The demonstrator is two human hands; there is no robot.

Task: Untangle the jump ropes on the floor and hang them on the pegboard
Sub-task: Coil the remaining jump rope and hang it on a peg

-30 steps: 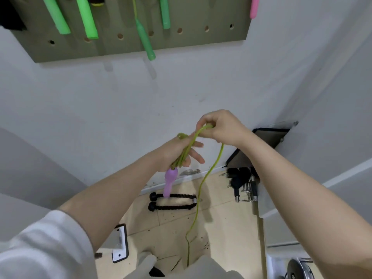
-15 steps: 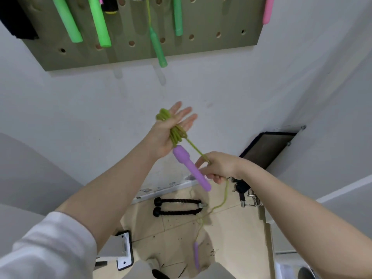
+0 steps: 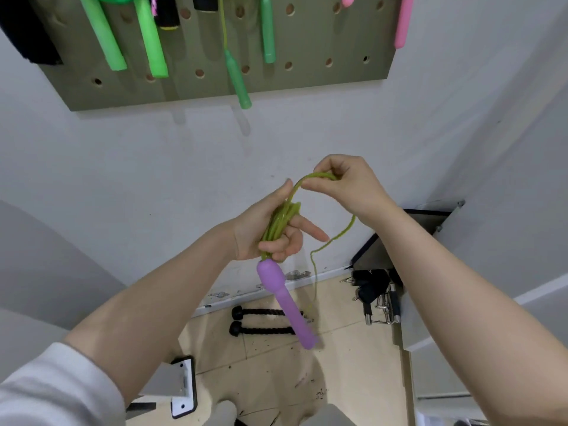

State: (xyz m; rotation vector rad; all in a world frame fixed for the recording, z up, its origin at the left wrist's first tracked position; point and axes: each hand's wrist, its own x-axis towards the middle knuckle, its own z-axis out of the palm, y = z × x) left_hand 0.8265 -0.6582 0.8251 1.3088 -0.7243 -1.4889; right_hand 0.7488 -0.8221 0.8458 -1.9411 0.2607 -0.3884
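this looks like a small home gym or exercise storage corner. across the top of the frame an olive pegboard (image 3: 307, 41) is fixed to a plain white wall (image 3: 153, 155), with green jump rope handles (image 3: 106, 41) and a pink handle (image 3: 403, 23) hanging from it. at lower centre, on a scuffed beige tile floor (image 3: 264, 364), lies a black rope cable attachment with rubber ends (image 3: 264, 321). at the right, by the wall, sits a heap of black straps and metal clips (image 3: 378, 299), under the edge of a dark metal frame (image 3: 408, 238) like part of a weight machine.
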